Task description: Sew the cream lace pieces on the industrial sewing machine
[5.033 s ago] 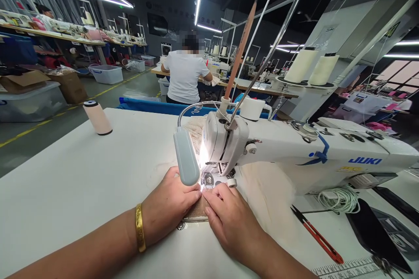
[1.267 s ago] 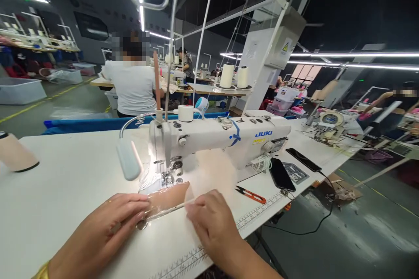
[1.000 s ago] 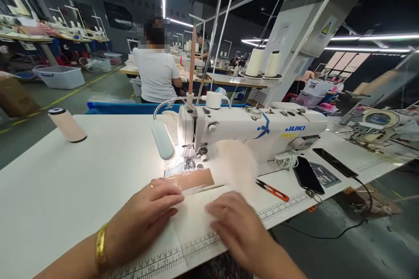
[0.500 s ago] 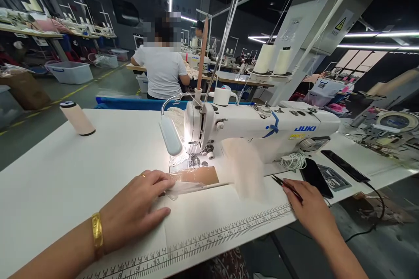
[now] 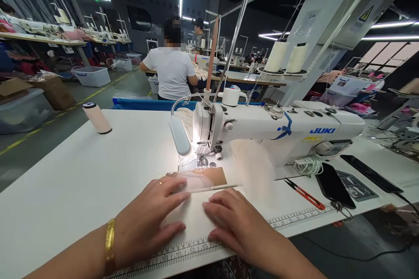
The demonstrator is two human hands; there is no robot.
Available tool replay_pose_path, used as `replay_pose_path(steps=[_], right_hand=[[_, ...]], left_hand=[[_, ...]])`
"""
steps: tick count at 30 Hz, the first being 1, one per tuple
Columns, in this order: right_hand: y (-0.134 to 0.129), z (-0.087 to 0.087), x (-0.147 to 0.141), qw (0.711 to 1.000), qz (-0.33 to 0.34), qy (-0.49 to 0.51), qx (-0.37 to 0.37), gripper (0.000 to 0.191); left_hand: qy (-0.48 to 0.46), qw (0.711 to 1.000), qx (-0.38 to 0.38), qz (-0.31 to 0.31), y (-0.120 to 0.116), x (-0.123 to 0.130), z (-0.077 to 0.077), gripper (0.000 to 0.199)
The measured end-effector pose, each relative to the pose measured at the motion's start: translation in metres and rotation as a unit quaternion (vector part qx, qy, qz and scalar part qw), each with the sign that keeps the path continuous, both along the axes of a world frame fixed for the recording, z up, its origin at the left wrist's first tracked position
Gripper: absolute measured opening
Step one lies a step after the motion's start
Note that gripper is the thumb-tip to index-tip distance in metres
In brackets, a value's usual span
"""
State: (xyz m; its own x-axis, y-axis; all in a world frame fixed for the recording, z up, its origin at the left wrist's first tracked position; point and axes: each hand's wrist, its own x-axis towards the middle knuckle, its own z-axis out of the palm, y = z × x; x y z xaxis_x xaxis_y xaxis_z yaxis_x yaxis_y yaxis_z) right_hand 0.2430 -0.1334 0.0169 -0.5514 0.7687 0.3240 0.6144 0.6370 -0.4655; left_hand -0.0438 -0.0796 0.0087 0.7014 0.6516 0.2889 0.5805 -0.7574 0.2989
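Observation:
My left hand (image 5: pixel 152 213), with a gold bangle at the wrist, rests its fingertips on sheer pale fabric (image 5: pixel 193 181) in front of the sewing machine needle area. Its thumb is spread away from the fingers. Close by on the right, my right hand (image 5: pixel 240 222) holds nothing; its fingers are bent and apart above the table, near the ruler tape (image 5: pixel 193 248). A tan panel (image 5: pixel 216 175) lies by the fabric, with a thin pale strip along its near edge. Red-handled thread snips (image 5: pixel 306 194) lie on the table to the right.
The white sewing machine (image 5: pixel 278 126) stands ahead, its lamp (image 5: pixel 180 135) lit. A peach thread cone (image 5: pixel 97 117) is at the left. Phones (image 5: pixel 334 185) and a coiled cable (image 5: pixel 308 165) lie right. A co-worker (image 5: pixel 172 69) in white sits beyond.
My right hand has let go of the snips, leaving them on the table, and moved left beside my left hand. The camera view has turned slightly left.

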Motion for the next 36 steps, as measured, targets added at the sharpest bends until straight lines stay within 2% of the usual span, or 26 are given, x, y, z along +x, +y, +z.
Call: replay_pose_path(steps=[2, 3, 4, 6, 8, 9, 11, 12, 14, 16, 17, 19, 22, 24, 25, 27, 29, 36], right_hand=[[0.004, -0.001, -0.007, 1.000, 0.005, 0.005, -0.021, 0.005], [0.005, -0.001, -0.009, 0.999, 0.005, 0.019, -0.037, 0.008], [0.007, 0.001, -0.011, 0.997, 0.007, 0.044, -0.065, 0.015], [0.011, 0.008, -0.013, 0.978, 0.004, 0.116, -0.172, 0.023], [0.020, 0.017, -0.014, 0.939, -0.020, 0.185, -0.291, 0.031], [0.026, 0.020, -0.015, 0.922, -0.036, 0.205, -0.326, 0.036], [0.039, 0.021, -0.015, 0.924, -0.076, 0.202, -0.316, 0.038], [0.045, 0.020, -0.014, 0.936, -0.097, 0.187, -0.283, 0.035], [0.054, 0.014, -0.013, 0.953, -0.142, 0.159, -0.216, 0.021], [0.057, 0.006, -0.010, 0.961, -0.166, 0.145, -0.168, 0.010], [0.056, 0.002, -0.008, 0.966, -0.162, 0.139, -0.148, 0.010], [0.050, -0.005, -0.007, 0.980, -0.130, 0.121, -0.093, 0.012], [0.036, -0.013, -0.010, 0.992, -0.068, 0.102, -0.029, 0.011], [0.028, -0.017, -0.016, 0.995, -0.049, 0.083, -0.020, 0.024], [0.025, -0.019, -0.019, 0.996, -0.045, 0.069, -0.020, 0.024], [0.020, -0.022, -0.022, 0.998, -0.036, 0.044, -0.016, 0.015], [0.019, -0.025, -0.021, 0.999, -0.027, 0.043, -0.003, 0.014], [0.026, -0.023, -0.009, 0.996, 0.012, 0.092, -0.005, 0.016]], left_hand=[[-0.016, 1.000, 0.000, -0.022, -0.006, 0.001, -0.001, 0.018], [-0.027, 0.999, -0.011, -0.040, -0.008, 0.002, 0.000, 0.017], [-0.041, 0.997, -0.032, -0.054, -0.008, 0.003, 0.003, 0.026], [-0.077, 0.985, -0.138, -0.063, -0.005, 0.006, 0.013, 0.034], [-0.108, 0.951, -0.288, -0.031, 0.004, 0.008, 0.028, 0.037], [-0.116, 0.929, -0.351, -0.006, 0.011, 0.008, 0.035, 0.041], [-0.111, 0.911, -0.394, 0.053, 0.025, 0.007, 0.046, 0.048], [-0.102, 0.918, -0.373, 0.085, 0.031, 0.006, 0.048, 0.049], [-0.099, 0.946, -0.276, 0.140, 0.038, 0.002, 0.050, 0.046], [-0.119, 0.965, -0.168, 0.160, 0.039, -0.004, 0.046, 0.041], [-0.130, 0.971, -0.133, 0.147, 0.037, -0.006, 0.044, 0.036], [-0.140, 0.982, -0.099, 0.074, 0.035, -0.008, 0.039, 0.025], [-0.129, 0.987, -0.067, -0.072, 0.040, -0.002, 0.030, 0.025], [-0.095, 0.984, -0.059, -0.142, 0.050, 0.007, 0.024, 0.029], [-0.073, 0.982, -0.057, -0.163, 0.056, 0.012, 0.021, 0.029], [-0.029, 0.984, -0.046, -0.171, 0.067, 0.019, 0.016, 0.024], [-0.003, 0.989, -0.030, -0.146, 0.072, 0.022, 0.013, 0.021], [-0.021, 0.992, -0.077, -0.097, 0.064, 0.018, 0.016, 0.022]])
